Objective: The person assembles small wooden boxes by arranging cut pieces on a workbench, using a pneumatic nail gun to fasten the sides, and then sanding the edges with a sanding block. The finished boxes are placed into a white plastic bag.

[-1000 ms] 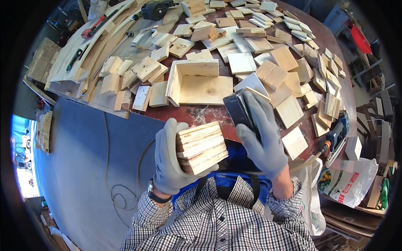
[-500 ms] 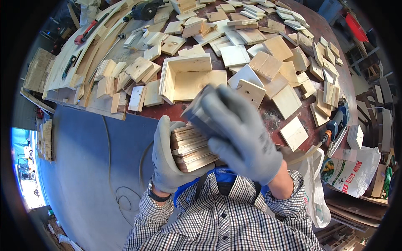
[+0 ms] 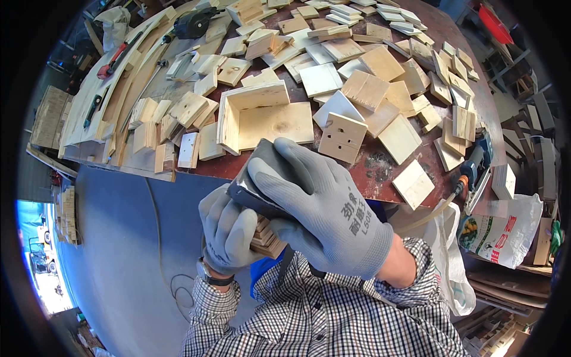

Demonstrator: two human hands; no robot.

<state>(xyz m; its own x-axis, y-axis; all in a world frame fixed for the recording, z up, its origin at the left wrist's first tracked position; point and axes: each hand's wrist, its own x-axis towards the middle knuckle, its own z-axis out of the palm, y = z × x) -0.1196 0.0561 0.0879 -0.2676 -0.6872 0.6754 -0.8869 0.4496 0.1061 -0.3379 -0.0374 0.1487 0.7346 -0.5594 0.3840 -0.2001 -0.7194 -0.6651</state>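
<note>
One dark block [image 3: 260,177] is gripped in the bent fingers of the right hand [image 3: 321,205], and one wooden stack [image 3: 266,239] is clasped by the curled left hand [image 3: 229,229]. On the wearer's side of one open wooden box [image 3: 279,123], the stack is held between both hands, partly covered by the block.

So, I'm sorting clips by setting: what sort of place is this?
Probably a woodworking shop: many small cut wood pieces cover much of the table, a tool with a hose sits near its right edge, and the left hand grips stacked wood.
</note>
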